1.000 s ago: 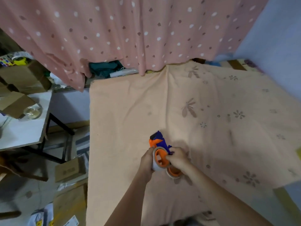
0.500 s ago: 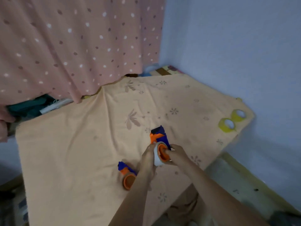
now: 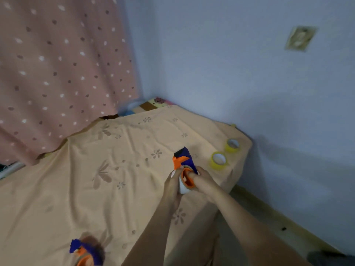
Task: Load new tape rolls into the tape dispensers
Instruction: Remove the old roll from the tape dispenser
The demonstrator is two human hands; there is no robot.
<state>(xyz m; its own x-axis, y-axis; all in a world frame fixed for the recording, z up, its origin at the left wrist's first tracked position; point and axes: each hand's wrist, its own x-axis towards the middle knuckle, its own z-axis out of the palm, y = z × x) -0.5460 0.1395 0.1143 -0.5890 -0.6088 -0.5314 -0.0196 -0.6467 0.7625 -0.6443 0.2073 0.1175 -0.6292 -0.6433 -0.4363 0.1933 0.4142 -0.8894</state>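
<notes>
Both my hands hold a blue and orange tape dispenser (image 3: 182,160) above the peach cloth. My left hand (image 3: 172,186) grips its left side, where a pale tape roll (image 3: 182,187) sits on the orange hub. My right hand (image 3: 202,181) grips the right side, with fingers on the orange hub. A second blue and orange dispenser (image 3: 84,253) lies on the cloth at the lower left. Two yellow tape rolls (image 3: 219,159) (image 3: 232,145) lie flat near the cloth's right corner.
The peach flowered cloth (image 3: 96,189) covers a low surface that ends at the right, beside a blue wall (image 3: 249,73). A pink dotted curtain (image 3: 57,64) hangs at the back left. A floor strip (image 3: 269,217) runs along the wall.
The view has swung to the right, so the wall and the yellow rolls come into sight. Both hands keep hold of the dispenser. The second dispenser now lies further to the lower left.
</notes>
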